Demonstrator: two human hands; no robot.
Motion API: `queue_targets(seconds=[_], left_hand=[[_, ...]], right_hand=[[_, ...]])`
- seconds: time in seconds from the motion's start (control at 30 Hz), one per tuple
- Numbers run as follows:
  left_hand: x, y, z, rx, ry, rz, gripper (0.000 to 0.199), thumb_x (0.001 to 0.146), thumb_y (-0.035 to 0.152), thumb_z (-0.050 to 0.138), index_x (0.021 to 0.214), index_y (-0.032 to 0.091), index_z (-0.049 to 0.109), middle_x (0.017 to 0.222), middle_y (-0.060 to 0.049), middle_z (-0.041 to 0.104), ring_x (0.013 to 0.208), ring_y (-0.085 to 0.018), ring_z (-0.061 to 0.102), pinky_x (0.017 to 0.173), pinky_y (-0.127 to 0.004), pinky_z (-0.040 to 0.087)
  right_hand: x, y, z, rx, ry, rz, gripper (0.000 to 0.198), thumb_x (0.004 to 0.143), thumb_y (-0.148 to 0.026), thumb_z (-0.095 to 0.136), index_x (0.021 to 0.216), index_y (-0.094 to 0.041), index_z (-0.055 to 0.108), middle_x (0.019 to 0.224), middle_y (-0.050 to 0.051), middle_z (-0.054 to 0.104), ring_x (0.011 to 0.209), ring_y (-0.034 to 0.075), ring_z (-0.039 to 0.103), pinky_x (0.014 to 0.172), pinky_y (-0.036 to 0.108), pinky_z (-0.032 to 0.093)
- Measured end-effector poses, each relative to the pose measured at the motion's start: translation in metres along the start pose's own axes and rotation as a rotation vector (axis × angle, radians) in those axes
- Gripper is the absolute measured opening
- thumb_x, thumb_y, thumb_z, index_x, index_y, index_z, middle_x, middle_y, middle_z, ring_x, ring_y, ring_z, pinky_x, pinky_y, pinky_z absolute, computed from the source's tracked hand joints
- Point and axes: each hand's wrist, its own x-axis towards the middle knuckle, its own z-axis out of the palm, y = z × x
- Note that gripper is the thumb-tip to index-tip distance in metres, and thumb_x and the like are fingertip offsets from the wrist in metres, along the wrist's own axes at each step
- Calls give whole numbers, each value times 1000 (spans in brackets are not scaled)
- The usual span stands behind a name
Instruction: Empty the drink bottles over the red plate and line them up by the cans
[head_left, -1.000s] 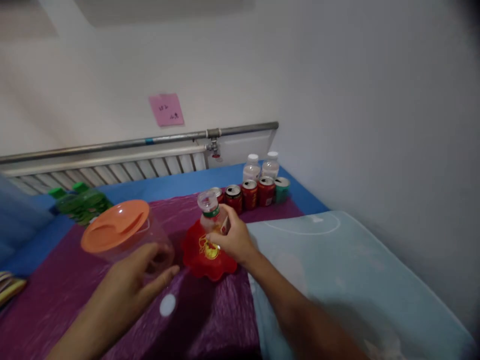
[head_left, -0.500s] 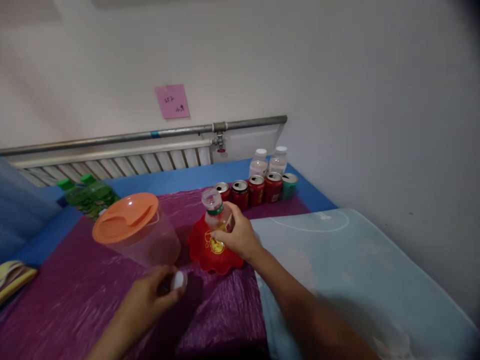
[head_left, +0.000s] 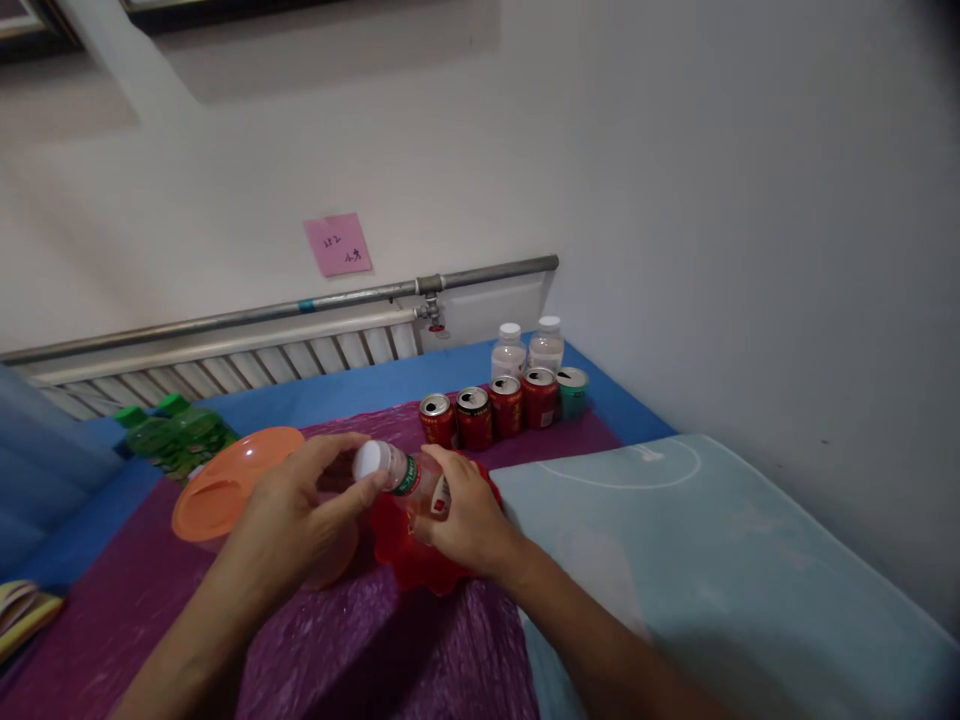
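Note:
A clear plastic bottle (head_left: pixel 424 482) with a green band at its neck is gripped around its body by my right hand (head_left: pixel 472 515). It leans to the left over a red scalloped dish (head_left: pixel 427 565). My left hand (head_left: pixel 311 505) pinches the white cap (head_left: pixel 368 460), which sits at the bottle's mouth; whether it is threaded on, I cannot tell. Behind my left hand stands a clear pitcher, largely hidden, with an orange lid (head_left: pixel 217 490).
Several red cans (head_left: pixel 474 418) and a green can (head_left: pixel 573 392) stand in a row at the back. Two white-capped bottles (head_left: pixel 509 352) are behind them. Green-capped bottles (head_left: pixel 176 435) are at left. Purple plastic sheeting (head_left: pixel 390 660) and a pale blue cloth (head_left: pixel 600 520) cover the table.
My left hand has brought the white cap up and right to the bottle's mouth. The bottle, upright-looking before, now tilts left in my right hand. The view has tipped up slightly.

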Motion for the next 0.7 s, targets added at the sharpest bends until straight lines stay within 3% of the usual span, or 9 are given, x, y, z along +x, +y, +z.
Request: queue_targets(seconds=[0.27, 0.43, 0.6, 0.7], left_hand=[[6, 10, -8, 213, -87, 76, 46, 76, 65, 62, 101, 28, 71, 98, -2, 72, 92, -24, 63, 79, -37, 46], [11, 16, -9, 373, -157, 61, 54, 76, 71, 54, 102, 26, 67, 87, -2, 72, 80, -24, 64, 70, -35, 42], [21, 24, -2, 414, -134, 165, 43, 69, 66, 59, 82, 26, 69, 70, 1, 69, 63, -21, 60, 61, -31, 37], [22, 30, 2, 361, -73, 168, 44, 64, 66, 62, 82, 27, 72, 67, 1, 70, 61, -22, 62, 58, -30, 38]], right_hand=[[-3, -2, 2, 11, -14, 56, 71, 70, -22, 79, 136, -16, 54, 130, 13, 65, 120, 29, 59, 104, 45, 46], [-2, -13, -5, 45, -44, 124, 76, 63, -15, 78, 136, -19, 55, 129, 11, 66, 118, 29, 60, 104, 45, 46], [-4, -16, -8, 66, -32, 145, 79, 62, -20, 81, 137, -15, 55, 130, 14, 65, 120, 30, 58, 105, 44, 45], [-5, -14, -9, 94, 13, 141, 82, 63, -23, 82, 140, -16, 52, 132, 13, 63, 122, 29, 57, 107, 43, 44]])
